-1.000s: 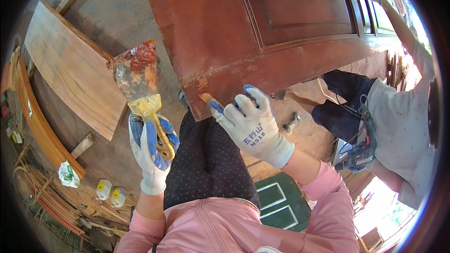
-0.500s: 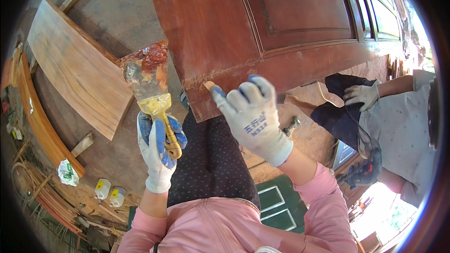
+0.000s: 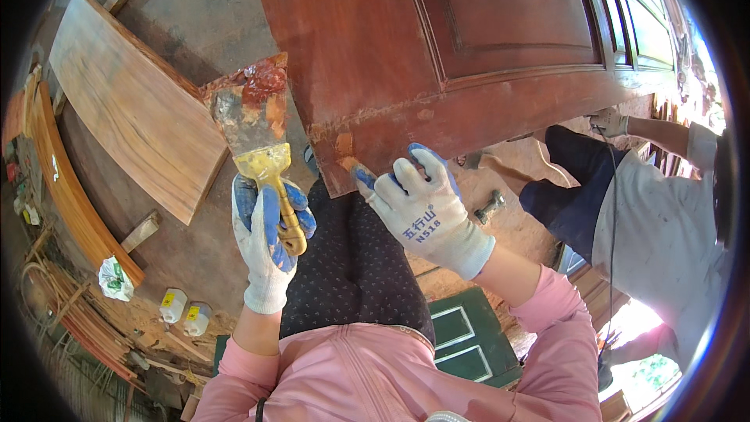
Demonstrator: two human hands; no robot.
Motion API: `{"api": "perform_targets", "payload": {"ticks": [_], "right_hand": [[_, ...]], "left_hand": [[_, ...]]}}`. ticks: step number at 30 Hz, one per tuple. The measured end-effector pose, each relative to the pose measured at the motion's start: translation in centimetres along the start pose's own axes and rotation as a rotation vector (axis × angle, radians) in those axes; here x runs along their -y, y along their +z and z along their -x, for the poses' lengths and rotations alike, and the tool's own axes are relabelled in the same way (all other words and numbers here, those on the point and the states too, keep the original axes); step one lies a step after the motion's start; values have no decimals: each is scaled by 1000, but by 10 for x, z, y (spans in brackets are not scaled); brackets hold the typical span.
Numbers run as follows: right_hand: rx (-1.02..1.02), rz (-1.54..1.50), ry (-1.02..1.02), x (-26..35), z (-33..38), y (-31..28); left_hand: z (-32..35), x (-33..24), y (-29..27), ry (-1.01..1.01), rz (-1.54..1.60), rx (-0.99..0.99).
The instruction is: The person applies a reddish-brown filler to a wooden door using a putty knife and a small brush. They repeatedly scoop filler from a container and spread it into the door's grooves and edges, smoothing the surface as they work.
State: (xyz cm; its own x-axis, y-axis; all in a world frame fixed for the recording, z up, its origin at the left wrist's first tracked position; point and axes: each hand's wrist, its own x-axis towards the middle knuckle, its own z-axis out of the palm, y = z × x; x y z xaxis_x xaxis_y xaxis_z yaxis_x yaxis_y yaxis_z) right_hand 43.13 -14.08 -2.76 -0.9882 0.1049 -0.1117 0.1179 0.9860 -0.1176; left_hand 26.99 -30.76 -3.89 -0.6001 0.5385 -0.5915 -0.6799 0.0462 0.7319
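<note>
My left hand (image 3: 266, 246), in a white glove with blue-coated palm and fingers, is closed around the yellow handle of a wide paintbrush (image 3: 254, 121). The brush stands upright, bristles up and tilted slightly left, and the bristles are caked with reddish-brown finish. The brush is held clear of the door, just left of its near corner, not touching it.

My right hand (image 3: 422, 207), gloved the same way, is spread wide and holds nothing. Its fingertips rest against the lower rail of the reddish-brown wooden door (image 3: 437, 39), just right of the near corner. The rail along that edge shows worn, lighter patches and orange smears. The door fills the far centre and right of the view, with a raised panel in its middle and framed openings further right.

Below the hands I see my dark dotted trousers and pink sleeves.

To the left, a lighter curved wooden panel (image 3: 133, 105) lies on the concrete floor, with a long curved wooden strip (image 3: 70, 187) beyond it at the far left. Two small white containers with yellow labels (image 3: 183, 309) stand near left on the floor, among wood scraps.

On the right, another person (image 3: 664, 219) in a light shirt and dark trousers has a gloved hand (image 3: 608, 121) at the door's lower edge.
</note>
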Motion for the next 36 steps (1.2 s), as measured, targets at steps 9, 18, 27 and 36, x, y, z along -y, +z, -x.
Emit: {"api": "perform_targets", "payload": {"ticks": [9,18,27,36], "right_hand": [[26,-4,131,7,-21,-8],[-205,-339,386,52,36,-47],[-598,-833,913,125,93,-50],[-1236,-958,1046,138,69,-74]], "left_hand": [[1,-2,-4,0,10,-3],[18,-41,11,-13,61,30],[36,-99,40,-66,-269,355],[43,-124,41,-13,-491,694]]}}
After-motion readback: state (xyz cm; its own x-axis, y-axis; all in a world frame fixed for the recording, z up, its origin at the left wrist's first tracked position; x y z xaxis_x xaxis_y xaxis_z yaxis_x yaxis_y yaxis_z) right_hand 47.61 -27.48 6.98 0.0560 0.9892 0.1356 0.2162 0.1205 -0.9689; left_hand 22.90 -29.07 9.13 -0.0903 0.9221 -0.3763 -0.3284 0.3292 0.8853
